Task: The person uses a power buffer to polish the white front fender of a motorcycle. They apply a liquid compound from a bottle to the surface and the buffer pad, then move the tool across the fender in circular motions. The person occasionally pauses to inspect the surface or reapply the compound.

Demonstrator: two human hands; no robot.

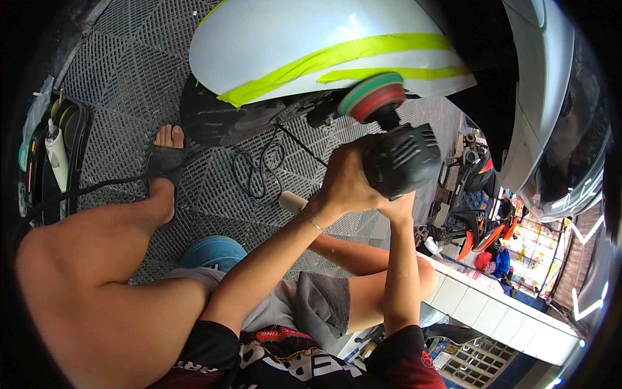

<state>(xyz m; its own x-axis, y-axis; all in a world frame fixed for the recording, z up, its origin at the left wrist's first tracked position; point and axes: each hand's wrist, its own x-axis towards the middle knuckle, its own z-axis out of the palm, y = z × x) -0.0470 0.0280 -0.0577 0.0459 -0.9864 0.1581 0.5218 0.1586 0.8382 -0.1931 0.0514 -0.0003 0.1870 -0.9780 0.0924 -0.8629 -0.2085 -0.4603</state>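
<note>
Both my hands grip a black electric polisher (402, 158), its head raised above the floor. My left hand (347, 177) wraps the tool's body from the left, a thin bracelet at its wrist. My right hand (397, 206) holds it lower down on the right, its fingers largely hidden behind the tool. The polisher's round green and red pad (374, 97) is at the lower edge of a glossy white vehicle body panel (272, 44); whether it presses on the panel cannot be told. Yellow-green masking tape (340, 54) runs along the panel in two strips.
A black tray (80, 146) at the left holds a white bottle (57, 158) and round pads. Black cable (262, 170) lies on the grey grid floor mat (131, 58). A grey towel (323, 304) hangs over my lap. Motorcycles (486, 228) stand at the right, past a white tiled ledge (500, 311).
</note>
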